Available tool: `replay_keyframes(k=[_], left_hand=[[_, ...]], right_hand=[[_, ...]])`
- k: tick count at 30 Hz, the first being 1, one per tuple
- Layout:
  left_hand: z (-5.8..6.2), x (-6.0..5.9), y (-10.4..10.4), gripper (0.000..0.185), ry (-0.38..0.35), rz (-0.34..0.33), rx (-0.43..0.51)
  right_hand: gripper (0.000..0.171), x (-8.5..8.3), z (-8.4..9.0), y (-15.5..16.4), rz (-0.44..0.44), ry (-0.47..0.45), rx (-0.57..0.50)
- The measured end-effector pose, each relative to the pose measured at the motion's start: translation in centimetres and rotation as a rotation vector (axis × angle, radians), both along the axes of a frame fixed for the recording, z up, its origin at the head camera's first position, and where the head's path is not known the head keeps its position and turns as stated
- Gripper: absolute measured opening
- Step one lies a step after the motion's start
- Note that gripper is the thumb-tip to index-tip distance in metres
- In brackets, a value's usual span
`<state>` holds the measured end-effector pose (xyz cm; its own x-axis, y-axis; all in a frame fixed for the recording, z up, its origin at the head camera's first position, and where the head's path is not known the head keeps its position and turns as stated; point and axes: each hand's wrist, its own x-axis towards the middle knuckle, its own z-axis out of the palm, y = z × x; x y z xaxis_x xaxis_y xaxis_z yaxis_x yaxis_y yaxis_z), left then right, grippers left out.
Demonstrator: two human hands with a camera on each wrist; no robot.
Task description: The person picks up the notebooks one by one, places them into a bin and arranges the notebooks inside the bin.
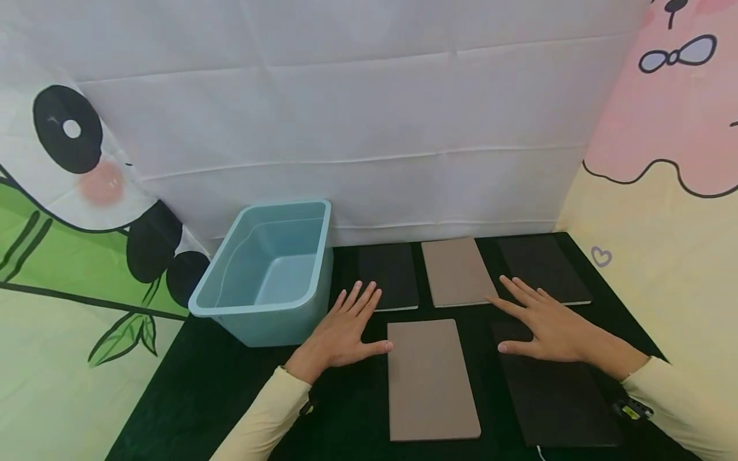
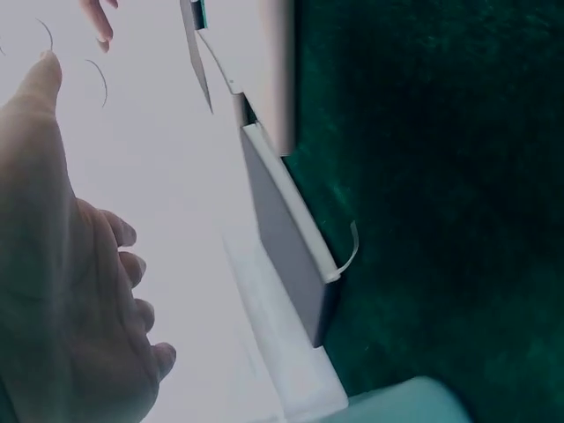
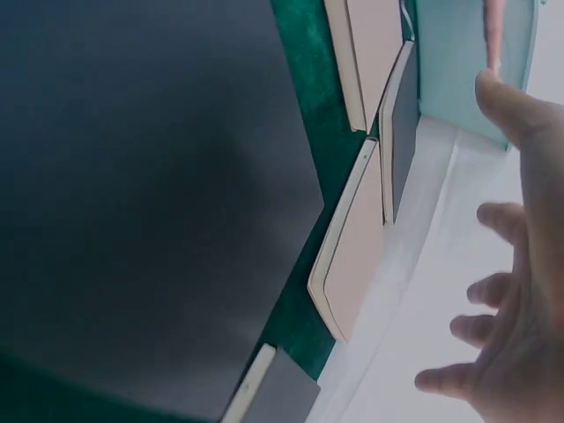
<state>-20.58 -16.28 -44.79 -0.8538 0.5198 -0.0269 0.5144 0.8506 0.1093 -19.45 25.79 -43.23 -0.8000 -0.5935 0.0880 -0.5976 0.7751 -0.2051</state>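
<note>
My left hand (image 1: 344,333) is held out with fingers extended and nothing in it, between the light blue bin and the near beige notebook (image 1: 431,384). Its thumb tip overlaps that notebook's left edge in the head view. Fingers spread, my right hand (image 1: 544,326) hovers over the near black notebook (image 1: 559,403) and holds nothing. Along the back lie a black notebook (image 1: 394,275), a second beige notebook (image 1: 458,272) and another black notebook (image 1: 544,269). The right wrist view shows the right hand (image 3: 520,308) raised above the notebooks.
The light blue plastic bin (image 1: 259,310) stands at the back left of the dark green cloth (image 1: 190,384), and its inside shows no contents. A white curtain (image 1: 375,128) hangs behind. Printed cartoon sheets (image 1: 663,269) flank both sides.
</note>
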Motion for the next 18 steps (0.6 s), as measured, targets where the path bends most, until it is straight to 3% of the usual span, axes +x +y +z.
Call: replay_keyframes(k=[6,11,18], left_hand=[[2.4,1.8,-1.1,0.105,-0.032,-0.083,0.013],[4.8,3.9,-2.5,0.103,-0.019,-0.122,0.008],[7.0,6.2,-6.1,0.096,0.104,-0.123,0.009]], right_hand=[[0.083,2.6,1.2,1.6,0.077,0.067,0.005],[0.085,4.7,1.3,3.0,0.07,0.141,0.014],[0.089,7.2,-0.4,4.6,-0.019,0.115,0.002]])
